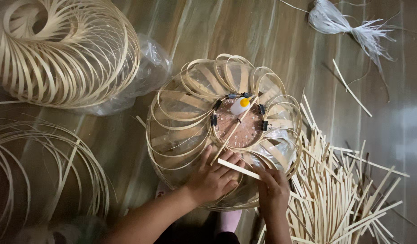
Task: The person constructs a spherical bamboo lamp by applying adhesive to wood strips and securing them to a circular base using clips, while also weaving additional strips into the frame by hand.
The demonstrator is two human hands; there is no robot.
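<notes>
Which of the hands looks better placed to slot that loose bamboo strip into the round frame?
Probably the right hand: it pinches the bamboo strip at its near end. The left hand lies flat on the round frame, seemingly steadying it.

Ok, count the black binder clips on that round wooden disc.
5 binder clips show on the disc's rim: far edge; left side; right side. Another at right is unclear; hands may hide more.
</notes>
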